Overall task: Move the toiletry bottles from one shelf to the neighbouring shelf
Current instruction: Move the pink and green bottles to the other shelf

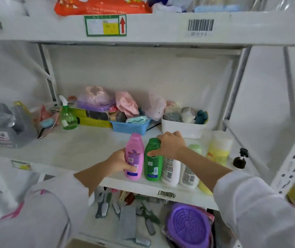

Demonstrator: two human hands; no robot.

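Toiletry bottles stand in a row along the front edge of the middle shelf (82,145), right of centre. Furthest left in the row, the pink bottle (134,154) is wrapped by the left hand (120,162), fingers curled round its lower body with the thumb across the label. Touching it on the right, the green bottle (153,161) is gripped near its shoulder by the right hand (171,144), thumb pressed on the front and fingers closed over the cap. Beyond them, two white bottles (171,171) and a yellow bottle (218,149) wait untouched, with a black pump (239,159) at the far right. To do this lift well, I would raise both bottles straight up before swinging sideways, so the green one does not drag its white neighbour over the shelf edge. The high grip on the green bottle may let it swing; a lower hold would steady it.
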